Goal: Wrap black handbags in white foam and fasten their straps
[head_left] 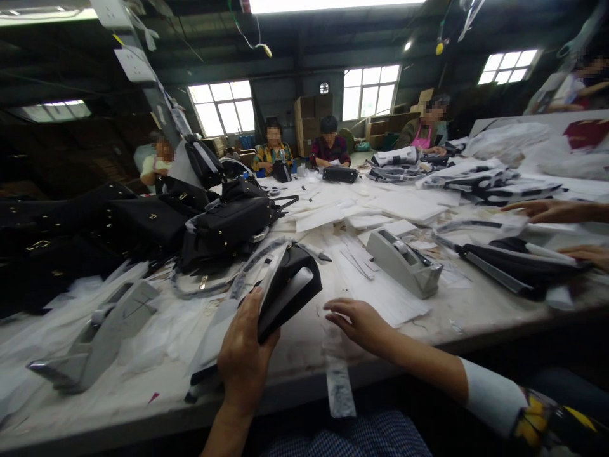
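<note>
Left hand [245, 352] grips a boxy, black, leather-look bag [291, 270], seemingly steadying it; right hand [361, 325] hovers unclenched at four o'clock.

Your head camera looks forward and down across the table [297, 352], left hand [243, 349] close at seven, window [371, 92] far at one o'clock.
</note>
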A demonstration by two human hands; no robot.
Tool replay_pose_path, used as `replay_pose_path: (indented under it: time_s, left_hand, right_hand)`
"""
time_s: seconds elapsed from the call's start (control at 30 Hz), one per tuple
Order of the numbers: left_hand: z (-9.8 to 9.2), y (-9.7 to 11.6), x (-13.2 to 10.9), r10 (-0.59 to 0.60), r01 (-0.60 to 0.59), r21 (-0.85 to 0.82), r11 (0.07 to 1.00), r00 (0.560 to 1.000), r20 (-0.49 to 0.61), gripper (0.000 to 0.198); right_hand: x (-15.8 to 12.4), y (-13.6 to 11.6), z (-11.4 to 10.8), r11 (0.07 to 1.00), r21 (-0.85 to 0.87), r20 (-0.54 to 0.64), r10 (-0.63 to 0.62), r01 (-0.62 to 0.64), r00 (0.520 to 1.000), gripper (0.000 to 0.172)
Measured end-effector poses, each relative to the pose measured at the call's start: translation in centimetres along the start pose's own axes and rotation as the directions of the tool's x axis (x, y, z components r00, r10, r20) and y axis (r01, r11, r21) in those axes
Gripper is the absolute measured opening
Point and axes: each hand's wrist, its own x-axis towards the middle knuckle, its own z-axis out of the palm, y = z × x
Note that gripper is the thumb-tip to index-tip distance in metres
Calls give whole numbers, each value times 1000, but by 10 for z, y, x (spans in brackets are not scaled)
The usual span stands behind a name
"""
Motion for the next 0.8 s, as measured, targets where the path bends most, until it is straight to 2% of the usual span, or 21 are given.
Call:
replay_pose_path:
  time_s: [0.07, 0.13, 0.2, 0.3, 0.4, 0.5, 0.6, 0.73, 0.8]
  left_hand:
    - [1, 1, 0, 28, -28, -1, 1000, 1000, 0, 89]
    - [1, 2, 0, 51, -51, 2, 999, 999, 13, 88]
    - [2, 2, -1, 62, -62, 9, 998, 998, 23, 86]
    - [3, 1, -1, 70, -70, 11, 997, 997, 13, 84]
    - [7, 2, -2, 114, -114, 8, 993, 993, 34, 80]
    - [13, 6, -7, 197, -201, 26, 979, 975, 103, 78]
    - [20, 11, -15, 263, -278, 69, 958, 950, 169, 77]
    - [33, 17, -26, 340, -358, 120, 926, 928, 153, 64]
    - [39, 21, -30, 379, -394, 142, 908, 917, 122, 57]
  right_hand:
    - [13, 9, 12, 992, -123, -51, 33, -40, 998, 50]
    - [28, 16, 25, 975, -218, -5, 55, -54, 998, 69]
    - [39, 19, 36, 973, -232, 65, 22, -7, 998, 75]
    - [45, 17, 43, 968, -185, 147, -141, 167, 979, 68]
    - [45, 16, 42, 940, -120, 150, -302, 321, 941, 62]
    - [34, 15, 37, 960, -76, 48, -267, 270, 963, 45]
    - [6, 5, 29, 981, -60, -15, -185, 184, 983, 28]
    - [-38, -20, -1, 946, 45, 91, -323, 320, 942, 22]
    - [-42, -32, -22, 928, 101, 12, -360, 357, 933, 20]
